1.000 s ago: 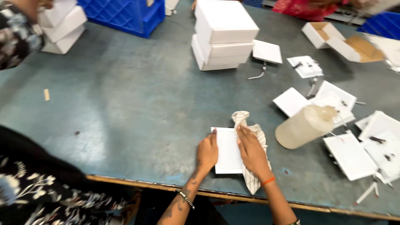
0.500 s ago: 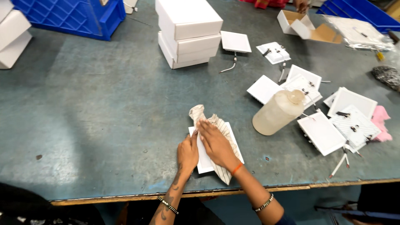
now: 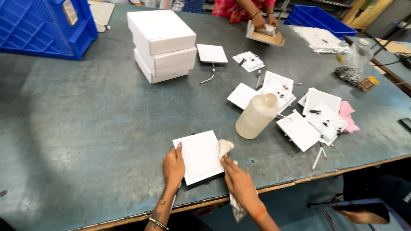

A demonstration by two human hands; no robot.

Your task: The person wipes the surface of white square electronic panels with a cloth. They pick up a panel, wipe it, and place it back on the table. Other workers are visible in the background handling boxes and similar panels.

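Note:
A square white panel light [image 3: 200, 156] lies flat on the grey-green table near its front edge. My left hand [image 3: 173, 166] presses on the panel's left edge, fingers together. My right hand [image 3: 239, 184] grips a crumpled whitish cloth [image 3: 224, 148] at the panel's right edge; part of the cloth hangs below the table edge. A cloudy plastic bottle [image 3: 257, 116] stands just beyond my right hand.
Several more white panels [image 3: 310, 119] with wires lie scattered to the right, by a pink cloth [image 3: 347, 115]. Stacked white boxes [image 3: 162, 45] stand at the back, a blue crate [image 3: 45, 28] at far left. Another person's hands [image 3: 263, 25] handle a cardboard box across the table.
The cloth has slid from on top of the panel to its right edge, leaving the panel face uncovered. My left hand stays on the left edge. The camera view shifted left.

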